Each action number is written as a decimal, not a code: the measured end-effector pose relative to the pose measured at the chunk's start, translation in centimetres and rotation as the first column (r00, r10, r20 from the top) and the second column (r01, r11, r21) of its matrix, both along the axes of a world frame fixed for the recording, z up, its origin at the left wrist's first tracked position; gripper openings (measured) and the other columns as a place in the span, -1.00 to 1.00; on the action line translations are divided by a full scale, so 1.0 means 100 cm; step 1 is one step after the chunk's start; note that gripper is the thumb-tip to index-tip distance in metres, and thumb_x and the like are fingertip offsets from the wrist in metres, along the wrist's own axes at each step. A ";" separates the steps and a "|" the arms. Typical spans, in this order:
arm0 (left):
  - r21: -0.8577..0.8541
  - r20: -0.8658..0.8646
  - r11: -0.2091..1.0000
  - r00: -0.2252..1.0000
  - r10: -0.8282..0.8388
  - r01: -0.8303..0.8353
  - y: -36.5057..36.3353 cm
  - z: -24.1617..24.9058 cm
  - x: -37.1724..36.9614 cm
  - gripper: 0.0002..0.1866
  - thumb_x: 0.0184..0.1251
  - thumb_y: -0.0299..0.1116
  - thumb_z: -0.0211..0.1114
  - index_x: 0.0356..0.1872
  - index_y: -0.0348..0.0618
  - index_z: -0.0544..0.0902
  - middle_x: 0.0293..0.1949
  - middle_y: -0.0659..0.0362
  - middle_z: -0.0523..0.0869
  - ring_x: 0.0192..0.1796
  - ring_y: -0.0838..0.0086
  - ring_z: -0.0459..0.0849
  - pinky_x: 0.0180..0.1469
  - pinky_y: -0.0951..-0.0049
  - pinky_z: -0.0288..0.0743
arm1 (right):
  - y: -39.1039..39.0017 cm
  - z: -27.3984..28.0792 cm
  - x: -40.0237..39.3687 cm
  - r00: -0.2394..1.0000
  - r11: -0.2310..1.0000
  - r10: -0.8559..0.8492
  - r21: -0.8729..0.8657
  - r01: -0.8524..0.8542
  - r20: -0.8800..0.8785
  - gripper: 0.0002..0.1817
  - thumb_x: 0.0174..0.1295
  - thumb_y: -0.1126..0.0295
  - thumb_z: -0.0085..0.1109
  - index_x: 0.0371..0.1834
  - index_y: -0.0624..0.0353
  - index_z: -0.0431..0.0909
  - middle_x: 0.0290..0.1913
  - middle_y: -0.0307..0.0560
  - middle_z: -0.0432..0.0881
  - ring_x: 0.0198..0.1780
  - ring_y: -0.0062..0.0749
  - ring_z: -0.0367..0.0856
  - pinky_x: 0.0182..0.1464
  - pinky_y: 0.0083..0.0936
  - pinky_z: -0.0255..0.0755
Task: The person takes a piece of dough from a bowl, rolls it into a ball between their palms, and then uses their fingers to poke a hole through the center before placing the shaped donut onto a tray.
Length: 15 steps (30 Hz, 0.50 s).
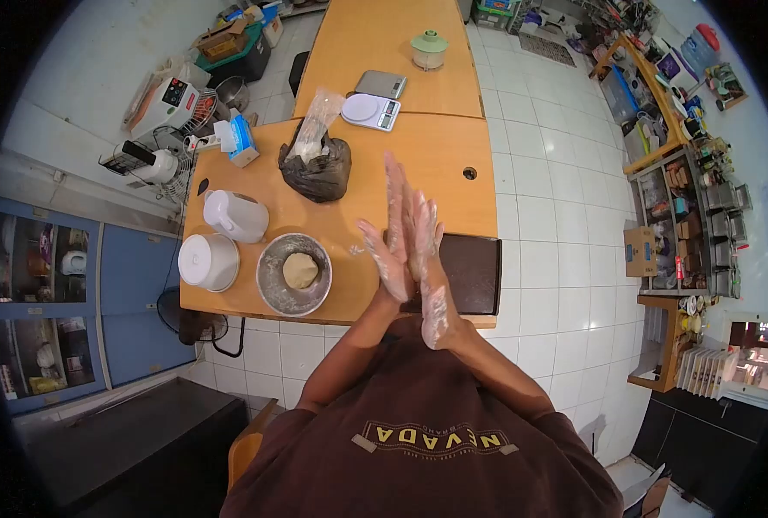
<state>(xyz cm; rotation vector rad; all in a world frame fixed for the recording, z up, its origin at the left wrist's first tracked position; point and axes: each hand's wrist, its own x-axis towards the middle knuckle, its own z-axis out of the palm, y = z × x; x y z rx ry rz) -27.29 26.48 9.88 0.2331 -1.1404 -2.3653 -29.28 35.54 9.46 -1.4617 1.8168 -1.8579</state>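
Observation:
My left hand (387,255) and my right hand (427,246) are raised over the front of the table, palms facing and touching, or nearly so. Both are dusted with white flour, their fingers stretched out, and I see nothing held between them. To their left, a round ball of dough (300,271) lies in a metal bowl (268,292) whose inside is streaked with flour. A dark baking tray (477,278) rests on the table beside my right hand, partly hidden behind my hands and wrist.
Left of the bowl stand a white tub (209,262) and a white pitcher (237,216). Farther back are a black plastic bag (317,177), a white kitchen scale (370,112), a grey scale (381,84) and a green-lidded container (429,50). Shelves (673,216) line the right wall.

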 end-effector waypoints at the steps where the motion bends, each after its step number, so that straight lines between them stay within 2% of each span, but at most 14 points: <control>1: -0.131 -0.010 0.991 1.000 0.004 -0.005 0.007 0.008 0.000 0.25 0.27 0.78 -0.54 0.77 0.02 -0.27 0.79 0.22 -0.36 0.79 0.21 -0.37 0.69 -0.25 -0.21 | -0.001 0.001 -0.004 1.000 1.000 -0.005 -0.013 0.006 0.015 0.06 0.54 -0.43 -0.68 0.77 0.30 -0.34 0.80 0.21 -0.44 0.79 0.13 -0.57 0.63 0.16 -0.82; 2: -0.259 -0.021 0.966 1.000 0.005 -0.010 0.013 0.012 0.000 0.26 0.27 0.78 -0.56 0.77 0.00 -0.28 0.78 0.21 -0.38 0.79 0.20 -0.39 0.69 -0.25 -0.24 | -0.002 0.001 -0.008 0.999 1.000 -0.010 -0.025 0.011 0.031 0.07 0.54 -0.43 -0.69 0.77 0.29 -0.34 0.80 0.20 -0.44 0.79 0.12 -0.57 0.63 0.15 -0.82; 5: -0.431 -0.144 0.901 0.990 -0.017 -0.047 0.024 0.008 0.004 0.29 0.25 0.78 -0.60 0.75 -0.08 -0.32 0.78 0.13 -0.42 0.79 0.16 -0.36 0.69 -0.28 -0.26 | -0.005 0.027 -0.021 0.989 0.999 -0.038 -0.030 0.043 0.142 0.07 0.52 -0.45 -0.72 0.78 0.25 -0.34 0.81 0.16 -0.44 0.79 0.10 -0.57 0.63 0.14 -0.83; 6: -0.410 -0.171 0.909 0.985 0.005 -0.076 0.029 0.013 0.009 0.31 0.26 0.77 -0.58 0.75 -0.15 -0.33 0.78 0.07 -0.39 0.79 0.13 -0.34 0.70 -0.22 -0.27 | -0.005 0.034 -0.024 0.983 0.998 -0.047 -0.031 0.053 0.178 0.07 0.52 -0.46 -0.73 0.78 0.24 -0.34 0.81 0.15 -0.44 0.79 0.09 -0.58 0.63 0.14 -0.84; 9: -0.237 -0.234 0.968 0.972 0.020 -0.077 0.020 0.046 0.008 0.29 0.28 0.76 -0.57 0.75 -0.13 -0.32 0.78 0.05 -0.35 0.79 0.16 -0.39 0.72 -0.12 -0.36 | -0.006 0.021 -0.021 0.983 0.998 -0.047 0.039 0.040 0.180 0.06 0.53 -0.45 -0.72 0.79 0.22 -0.33 0.81 0.13 -0.42 0.79 0.13 -0.58 0.62 0.16 -0.84; 10: -0.265 -0.172 0.958 0.983 0.062 -0.107 0.012 0.051 0.008 0.26 0.31 0.75 -0.57 0.76 -0.08 -0.29 0.79 0.11 -0.31 0.79 0.20 -0.39 0.72 -0.04 -0.42 | -0.005 0.018 -0.018 0.990 0.998 -0.041 0.063 0.032 0.134 0.06 0.53 -0.45 -0.72 0.79 0.22 -0.33 0.81 0.14 -0.41 0.79 0.15 -0.57 0.62 0.17 -0.84; 13: -0.338 -0.110 0.930 0.987 0.115 -0.146 -0.010 0.037 -0.002 0.22 0.32 0.74 -0.56 0.77 -0.01 -0.28 0.79 0.20 -0.31 0.79 0.22 -0.35 0.72 -0.02 -0.47 | -0.002 0.017 0.001 0.999 0.997 -0.031 0.066 0.028 0.044 0.03 0.55 -0.40 -0.66 0.79 0.24 -0.28 0.80 0.20 -0.38 0.78 0.26 -0.56 0.62 0.22 -0.80; 15: -0.251 -0.083 0.966 0.996 0.042 -0.062 -0.003 0.026 0.000 0.20 0.34 0.73 -0.55 0.77 0.03 -0.26 0.79 0.26 -0.32 0.79 0.20 -0.33 0.73 -0.01 -0.49 | -0.003 0.014 0.008 0.999 0.998 -0.049 0.036 0.049 -0.002 0.01 0.56 -0.38 -0.65 0.79 0.24 -0.28 0.80 0.23 -0.37 0.77 0.28 -0.55 0.62 0.24 -0.77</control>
